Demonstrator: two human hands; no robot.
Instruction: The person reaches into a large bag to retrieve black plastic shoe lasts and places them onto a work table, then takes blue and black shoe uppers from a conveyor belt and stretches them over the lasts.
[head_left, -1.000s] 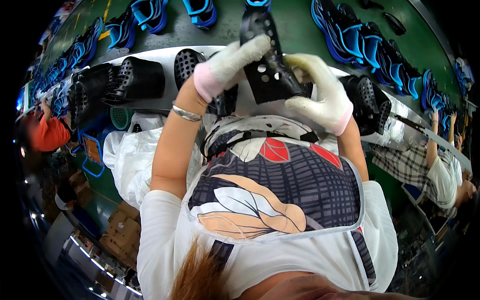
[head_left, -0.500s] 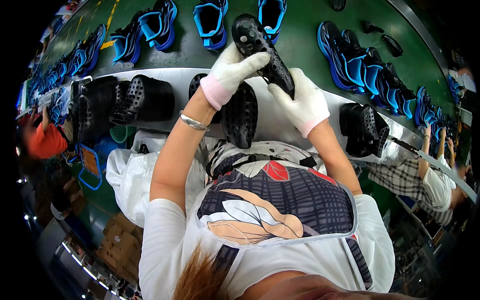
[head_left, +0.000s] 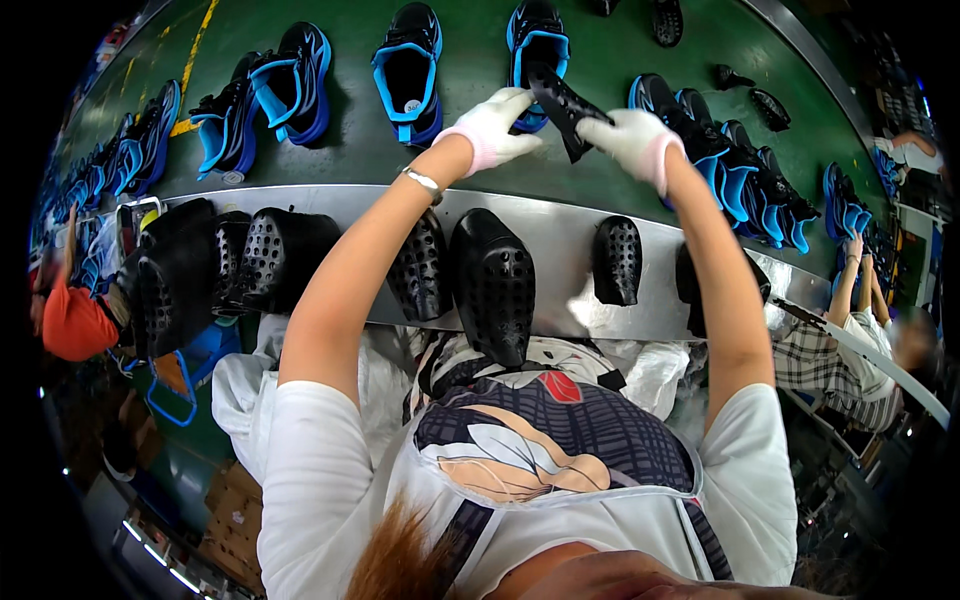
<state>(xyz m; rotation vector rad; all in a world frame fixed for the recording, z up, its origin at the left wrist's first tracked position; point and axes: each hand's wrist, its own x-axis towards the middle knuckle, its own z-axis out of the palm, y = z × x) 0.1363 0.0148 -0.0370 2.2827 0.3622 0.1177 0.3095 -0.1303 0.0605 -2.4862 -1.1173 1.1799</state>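
Since L hand point(head_left: 500, 130) let go & opened, R hand point(head_left: 634, 146) alone grips blk insert point(head_left: 563, 103) at shoe point(head_left: 538, 47) past counter's point(head_left: 566, 245) far edge.

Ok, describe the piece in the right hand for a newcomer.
Find the green table. There, the right hand grips a slim black holed insert overlapping a blue-lined shoe in view. Unlike the holed pieces on the metal ledge, it is held.

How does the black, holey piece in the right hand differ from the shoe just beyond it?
The piece is all black and dotted with holes; the shoe has bright blue edging. The piece slants in the right hand; the shoe rests on the green surface. The piece looks slimmer than the shoe. Both show black.
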